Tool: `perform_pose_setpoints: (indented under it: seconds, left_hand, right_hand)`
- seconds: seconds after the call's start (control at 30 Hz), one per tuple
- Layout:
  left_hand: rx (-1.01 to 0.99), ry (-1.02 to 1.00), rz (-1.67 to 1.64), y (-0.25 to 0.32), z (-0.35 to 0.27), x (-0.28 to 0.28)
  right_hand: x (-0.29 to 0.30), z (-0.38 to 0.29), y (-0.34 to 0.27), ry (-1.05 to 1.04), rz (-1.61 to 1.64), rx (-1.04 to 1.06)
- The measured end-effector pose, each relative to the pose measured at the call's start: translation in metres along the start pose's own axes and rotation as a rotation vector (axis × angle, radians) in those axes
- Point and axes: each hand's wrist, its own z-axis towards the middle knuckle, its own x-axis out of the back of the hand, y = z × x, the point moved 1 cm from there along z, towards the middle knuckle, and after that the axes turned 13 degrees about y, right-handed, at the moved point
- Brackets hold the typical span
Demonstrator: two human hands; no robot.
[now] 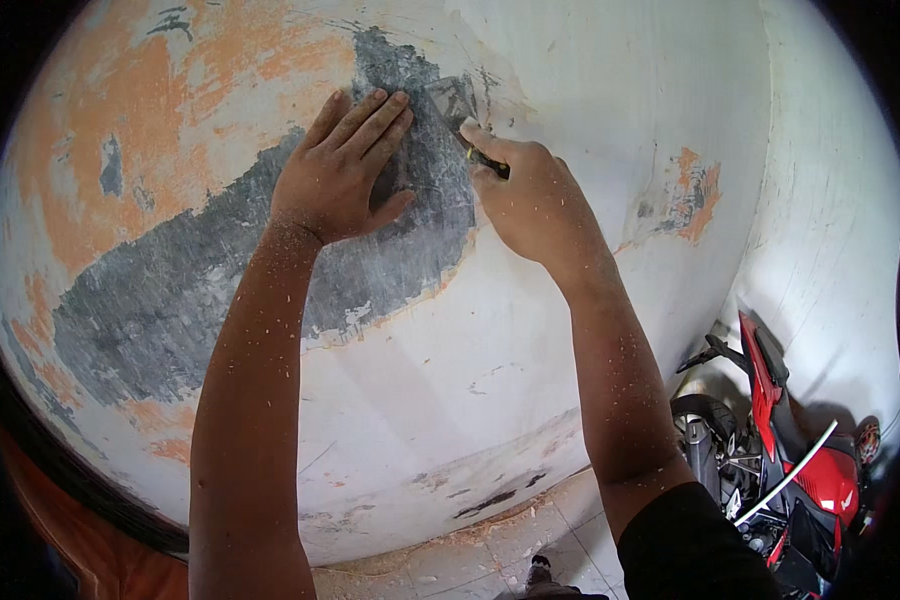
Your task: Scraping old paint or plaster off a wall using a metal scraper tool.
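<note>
My left hand [343, 169] lies flat on the wall, fingers spread over a scraped patch of bare grey plaster [165, 315]. In my right hand [529, 191] is a scraper [487, 160] with a dark handle and a yellow accent. Its wide metal blade [450, 101] meets the wall at the upper right border of the grey patch. White paint [435, 397] covers the wall below and to the right, while worn orange paint [135, 82] shows at the upper left. Small pale flakes dot both forearms.
A red and black motorcycle [817, 480] stands by the corner at lower right, with a pale strip [787, 472] across it. Paint debris [487, 536] litters the tiled floor [570, 555] along the wall's foot. A smaller scraped spot [690, 195] is farther right. An orange-brown surface [97, 517] shows at lower left.
</note>
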Motion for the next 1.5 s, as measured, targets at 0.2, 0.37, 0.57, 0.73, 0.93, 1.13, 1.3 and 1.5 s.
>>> perform_pose_setpoints:
  seconds: [0.2, 0.37, 0.57, 0.73, 0.93, 1.13, 1.3, 1.5]
  left_hand:
    - [0.008, -0.012, 0.004, -0.001, -0.001, 0.001]
    - [0.010, -0.016, -0.009, 0.000, 0.000, 0.001]
    - [-0.001, -0.014, -0.009, -0.003, -0.005, 0.001]
    - [-0.010, 0.018, 0.002, -0.001, 0.001, 0.000]
    - [0.005, 0.006, 0.006, 0.000, -0.004, 0.005]
    - [-0.007, 0.006, 0.005, 0.001, 0.000, 0.002]
    - [0.003, -0.019, 0.023, -0.003, -0.010, 0.009]
    - [0.003, -0.002, 0.047, 0.012, -0.008, -0.001]
  right_hand:
    - [-0.026, -0.024, 0.024, 0.136, -0.045, 0.109]
    - [-0.004, -0.001, -0.005, 0.027, -0.011, -0.041]
    - [-0.025, -0.016, 0.010, 0.090, -0.009, 0.052]
    - [-0.009, -0.002, -0.002, 0.054, 0.046, -0.024]
    - [-0.044, -0.054, 0.036, 0.184, 0.035, 0.168]
    - [-0.016, -0.001, 0.013, 0.157, 0.115, 0.060]
    - [-0.049, -0.082, 0.046, 0.015, 0.060, -0.090]
    - [-0.046, -0.081, 0.055, 0.061, 0.013, -0.054]
